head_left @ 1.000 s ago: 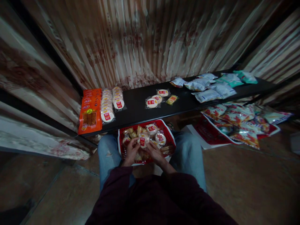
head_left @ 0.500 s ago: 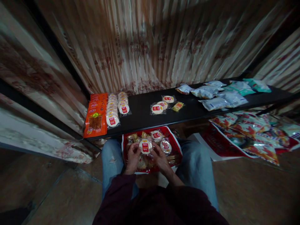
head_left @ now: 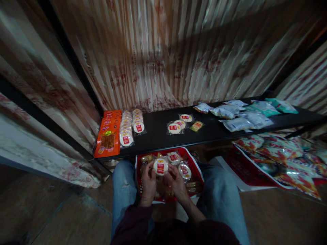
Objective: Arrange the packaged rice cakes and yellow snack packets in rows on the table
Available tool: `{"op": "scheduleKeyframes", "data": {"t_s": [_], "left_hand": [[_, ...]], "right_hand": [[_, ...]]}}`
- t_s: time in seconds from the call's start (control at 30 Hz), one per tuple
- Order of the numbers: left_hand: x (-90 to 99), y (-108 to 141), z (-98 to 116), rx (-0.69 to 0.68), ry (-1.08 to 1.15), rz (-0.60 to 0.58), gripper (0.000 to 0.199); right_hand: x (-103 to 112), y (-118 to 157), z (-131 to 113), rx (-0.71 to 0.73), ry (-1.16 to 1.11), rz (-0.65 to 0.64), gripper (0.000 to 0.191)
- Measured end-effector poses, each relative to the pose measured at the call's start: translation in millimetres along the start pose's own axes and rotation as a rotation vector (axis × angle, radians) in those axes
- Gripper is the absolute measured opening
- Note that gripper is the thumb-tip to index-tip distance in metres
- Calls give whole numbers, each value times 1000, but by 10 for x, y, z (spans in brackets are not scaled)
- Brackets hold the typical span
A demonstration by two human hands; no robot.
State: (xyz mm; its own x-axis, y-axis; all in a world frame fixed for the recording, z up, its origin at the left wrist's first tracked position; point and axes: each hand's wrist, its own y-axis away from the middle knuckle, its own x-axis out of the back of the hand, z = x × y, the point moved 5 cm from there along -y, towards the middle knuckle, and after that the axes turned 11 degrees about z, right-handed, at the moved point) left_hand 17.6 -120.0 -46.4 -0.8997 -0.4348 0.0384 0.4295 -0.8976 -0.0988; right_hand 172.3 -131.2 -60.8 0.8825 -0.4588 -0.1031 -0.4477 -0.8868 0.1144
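Observation:
A round white cracker packet (head_left: 160,166) with a red label is pinched between my two hands. My left hand (head_left: 149,182) grips its left edge, and my right hand (head_left: 176,180) holds its right edge. Below them a red bag with a white rim (head_left: 199,166) rests between the knees. Inside it lie more round packets (head_left: 184,170) and some yellowish packets (head_left: 146,158), partly covered by the hands.
On the black shelf (head_left: 155,136) are orange packets (head_left: 108,137), two rows of overlapping round packets (head_left: 126,136), a few loose round packets (head_left: 174,127), a yellow packet (head_left: 196,126) and silvery packets (head_left: 236,124). A second red bag holds large packets (head_left: 281,149) at right.
The view has tilted, so the shelf and bags appear lower in the picture. Both hands still hold the round packet over the red bag, and it looks slightly more upright.

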Motion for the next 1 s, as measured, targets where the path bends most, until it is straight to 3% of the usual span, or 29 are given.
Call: {"op": "scheduleKeyframes", "data": {"t_s": [0.17,0.5,0.8,1.0], "left_hand": [[35,-71,157,-91,-112,102,30],[58,-461,530,-179,-164,168,29],[45,-797,688,-300,-285,303,31],[8,-1006,757,-297,-349,300,33]], "right_hand": [[-153,-92,-163,61,-19,-6,44],[-597,-351,-586,271,116,-121,31],[-967,-750,-654,387,225,-81,31],[-1142,-881,-689,400,261,-68,37]]}}
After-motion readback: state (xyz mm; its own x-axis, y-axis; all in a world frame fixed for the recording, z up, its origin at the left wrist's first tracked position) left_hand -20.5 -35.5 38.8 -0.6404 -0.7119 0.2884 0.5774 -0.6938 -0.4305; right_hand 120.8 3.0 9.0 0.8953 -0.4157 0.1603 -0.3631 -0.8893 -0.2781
